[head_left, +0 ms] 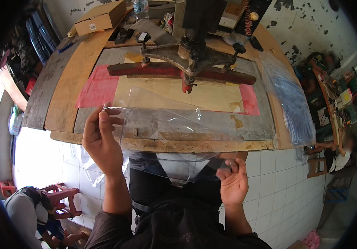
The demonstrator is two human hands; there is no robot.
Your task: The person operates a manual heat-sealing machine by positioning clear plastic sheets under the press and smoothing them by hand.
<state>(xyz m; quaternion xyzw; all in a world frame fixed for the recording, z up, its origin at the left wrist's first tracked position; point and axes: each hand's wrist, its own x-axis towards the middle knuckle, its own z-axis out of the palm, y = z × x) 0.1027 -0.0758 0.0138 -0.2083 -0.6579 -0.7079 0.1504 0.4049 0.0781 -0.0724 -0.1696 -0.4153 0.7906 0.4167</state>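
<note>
A clear plastic bag point(162, 124) is stretched over the near edge of the worn workbench point(62, 95). My left hand point(101, 141) grips its left edge, thumb on top. My right hand point(233, 179) pinches its lower right corner below the bench edge. Beyond the bag a metal press point(189, 54) with a dark red bar point(153, 71) stands over a tan plate with pink sheet point(99, 87) under it.
A stack of clear bluish bags point(292, 99) lies on the right of the bench. A cardboard box point(100, 17) sits at the back left. A person sits low at the left point(29, 211), another at the right point(342, 153). A red stool point(60, 199) stands nearby.
</note>
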